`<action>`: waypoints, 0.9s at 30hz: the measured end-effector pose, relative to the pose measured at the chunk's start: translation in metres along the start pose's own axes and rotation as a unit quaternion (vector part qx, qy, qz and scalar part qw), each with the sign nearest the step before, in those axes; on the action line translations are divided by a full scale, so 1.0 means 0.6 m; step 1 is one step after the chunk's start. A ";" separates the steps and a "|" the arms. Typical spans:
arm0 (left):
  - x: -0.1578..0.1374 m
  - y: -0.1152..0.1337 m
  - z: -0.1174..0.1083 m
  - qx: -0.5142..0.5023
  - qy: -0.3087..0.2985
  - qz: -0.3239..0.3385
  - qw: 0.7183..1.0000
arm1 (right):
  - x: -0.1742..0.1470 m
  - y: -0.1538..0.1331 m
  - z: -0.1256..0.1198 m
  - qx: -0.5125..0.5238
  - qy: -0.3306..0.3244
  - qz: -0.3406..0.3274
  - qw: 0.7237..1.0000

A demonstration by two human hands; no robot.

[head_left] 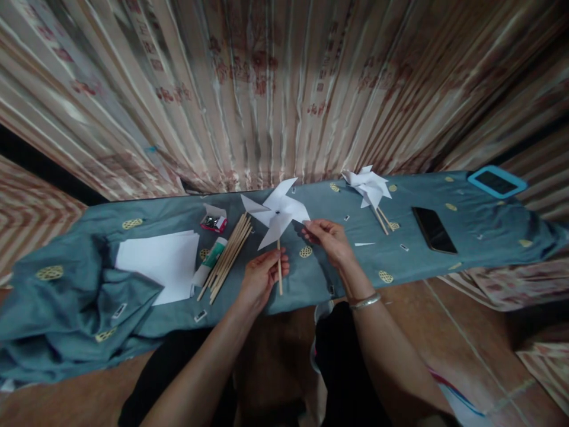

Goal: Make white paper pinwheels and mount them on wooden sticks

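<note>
A white paper pinwheel (287,207) on a thin wooden stick (280,281) is held up over the cloth, with a small dark dot at its middle. My left hand (262,276) has its fingers closed round the stick below the blades. At the tip of the right-hand blade, my right hand (326,237) pinches the paper between thumb and fingers. Close to my left hand lie a bundle of wooden sticks (229,255), a green and white glue stick (211,261) and a small open red box (214,220) of shiny metal bits.
White paper sheets (162,264) lie on the left, partly under bunched cloth (89,302). Finished-looking pinwheels (368,185) rest at the back right. Beyond are a dark phone (434,230) and a blue-framed tablet (498,181). A paper sliver (365,244) and a curtain (275,89) also show.
</note>
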State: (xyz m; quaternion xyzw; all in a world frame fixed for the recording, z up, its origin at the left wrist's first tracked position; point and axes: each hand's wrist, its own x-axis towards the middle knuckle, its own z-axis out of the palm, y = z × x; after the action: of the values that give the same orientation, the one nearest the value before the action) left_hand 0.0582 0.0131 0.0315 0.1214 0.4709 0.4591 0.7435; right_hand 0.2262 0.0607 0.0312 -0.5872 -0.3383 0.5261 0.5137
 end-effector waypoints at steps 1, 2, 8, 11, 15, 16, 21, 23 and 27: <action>0.001 0.000 -0.001 0.001 -0.001 0.003 1.000 | 0.000 0.000 0.000 0.000 0.000 -0.001 1.000; 0.002 0.001 -0.002 0.002 -0.001 0.006 1.000 | -0.001 0.001 0.000 0.000 0.003 -0.002 1.000; 0.007 0.000 -0.004 0.008 -0.007 0.019 1.000 | -0.002 0.003 -0.004 -0.008 0.015 -0.024 1.000; 0.009 -0.001 -0.003 0.002 -0.001 0.024 1.000 | -0.003 0.004 -0.003 -0.011 0.008 -0.022 1.000; 0.010 -0.001 0.001 -0.005 0.003 0.026 1.000 | -0.009 0.002 0.003 -0.006 -0.009 -0.008 1.000; 0.010 0.000 0.001 -0.005 0.003 0.026 1.000 | -0.010 0.002 0.005 -0.007 -0.013 -0.006 1.000; 0.012 0.000 0.001 -0.002 -0.003 0.033 0.999 | -0.017 0.006 0.011 -0.021 -0.028 -0.004 0.999; 0.013 -0.001 -0.001 0.001 -0.007 0.039 0.999 | -0.020 0.009 0.014 -0.024 -0.034 -0.003 0.999; 0.014 -0.002 -0.002 0.002 -0.009 0.040 0.999 | -0.027 0.014 0.019 -0.028 -0.051 -0.003 0.998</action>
State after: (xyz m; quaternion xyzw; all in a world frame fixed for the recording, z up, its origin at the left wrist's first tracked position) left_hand 0.0587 0.0189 0.0252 0.1460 0.4595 0.4864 0.7287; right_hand 0.2107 0.0461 0.0285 -0.5723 -0.3805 0.5443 0.4811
